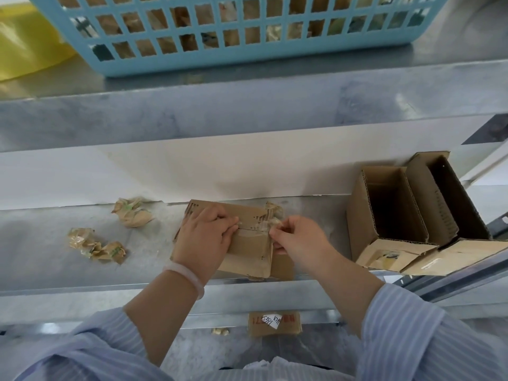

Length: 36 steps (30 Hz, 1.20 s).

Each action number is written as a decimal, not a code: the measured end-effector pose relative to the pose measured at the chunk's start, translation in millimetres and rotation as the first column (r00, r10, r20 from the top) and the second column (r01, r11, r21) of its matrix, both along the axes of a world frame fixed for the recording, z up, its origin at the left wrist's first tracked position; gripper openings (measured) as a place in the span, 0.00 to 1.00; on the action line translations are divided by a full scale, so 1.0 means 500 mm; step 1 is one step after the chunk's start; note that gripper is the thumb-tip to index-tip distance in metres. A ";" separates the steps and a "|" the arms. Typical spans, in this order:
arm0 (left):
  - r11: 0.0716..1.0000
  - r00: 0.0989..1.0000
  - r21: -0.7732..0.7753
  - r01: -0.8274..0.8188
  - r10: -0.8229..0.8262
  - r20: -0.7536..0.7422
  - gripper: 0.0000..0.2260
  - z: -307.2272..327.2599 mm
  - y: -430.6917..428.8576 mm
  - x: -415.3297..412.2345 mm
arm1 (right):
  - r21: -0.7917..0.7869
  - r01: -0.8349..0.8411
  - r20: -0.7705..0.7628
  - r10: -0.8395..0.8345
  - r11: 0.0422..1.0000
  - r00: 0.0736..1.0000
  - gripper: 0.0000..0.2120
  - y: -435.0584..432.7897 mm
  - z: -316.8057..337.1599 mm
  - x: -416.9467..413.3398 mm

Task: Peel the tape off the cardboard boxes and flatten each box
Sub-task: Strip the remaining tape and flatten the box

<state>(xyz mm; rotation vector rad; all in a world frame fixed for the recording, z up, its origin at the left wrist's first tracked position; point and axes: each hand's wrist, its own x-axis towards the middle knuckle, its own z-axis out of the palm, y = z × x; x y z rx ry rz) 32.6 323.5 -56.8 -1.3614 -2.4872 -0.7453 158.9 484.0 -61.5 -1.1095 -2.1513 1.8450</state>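
A small brown cardboard box (247, 243) lies on the metal shelf (41, 259) in front of me, with its flaps partly torn. My left hand (204, 237) presses down on the box's left half, fingertips at the taped seam. My right hand (299, 240) pinches a strip of clear tape (270, 220) at the box's right edge, and the strip bunches up above my fingers. Two open cardboard boxes (390, 215) stand upright side by side at the right, with their flaps spread toward me.
Crumpled wads of peeled tape (132, 213) (96, 246) lie on the shelf to the left. A light blue plastic basket (233, 31) holding cardboard sits on the upper shelf, beside a yellow bag (24, 42). A flattened piece of cardboard (275, 323) lies on the floor below.
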 end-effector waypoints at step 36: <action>0.996 0.798 -0.070 -0.052 0.084 0.597 0.10 0.021 0.011 -0.020 | 0.652 -0.122 -0.125 0.265 0.749 0.956 0.05 -0.052 0.011 -0.038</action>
